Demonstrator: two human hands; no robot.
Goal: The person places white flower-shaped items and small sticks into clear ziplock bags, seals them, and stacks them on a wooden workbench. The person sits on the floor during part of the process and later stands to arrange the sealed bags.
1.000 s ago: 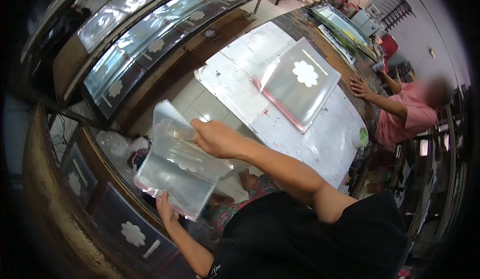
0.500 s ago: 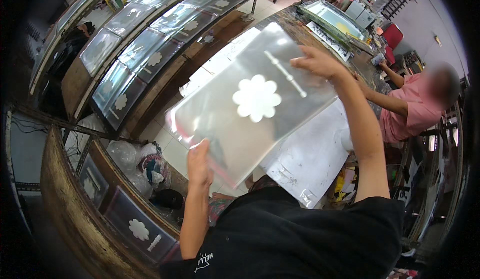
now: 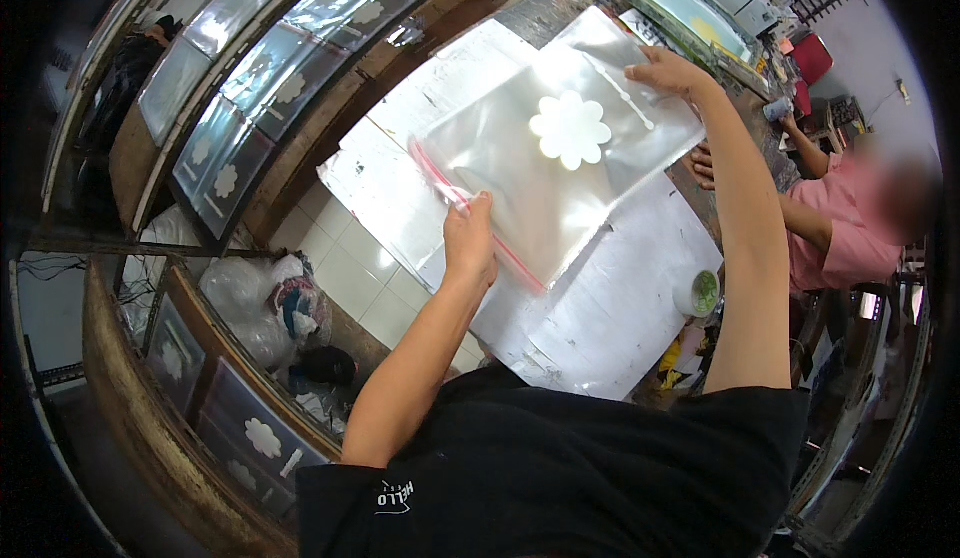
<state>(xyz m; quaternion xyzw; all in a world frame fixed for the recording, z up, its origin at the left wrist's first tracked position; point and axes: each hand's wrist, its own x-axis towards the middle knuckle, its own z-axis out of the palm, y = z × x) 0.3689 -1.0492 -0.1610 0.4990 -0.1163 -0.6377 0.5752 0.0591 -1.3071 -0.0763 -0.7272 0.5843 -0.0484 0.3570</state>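
A clear plastic bag (image 3: 515, 203) with a white flower shape and a thin white bar printed on it is held up in front of me, tilted. It could be more than one sheet; I cannot tell. My left hand (image 3: 470, 238) pinches its near left edge, which has a pinkish-red strip, with the thumb on top. At the far right edge my right hand (image 3: 672, 70) grips the bag, its fingers partly hidden. Beneath the bag lies a white-covered work surface (image 3: 640, 258).
Racks at the left bear similar printed bags (image 3: 225, 178); another rack (image 3: 230, 428) stands near my left side. A roll with a green centre (image 3: 705, 293) sits at the surface's right edge. A screen frame (image 3: 690, 18) lies beyond. A person in pink (image 3: 840, 223) is at the right.
Both hands have moved the bag to the right and farther away, over the white surface. The right hand's fingers, outstretched before, now curl at the edge.
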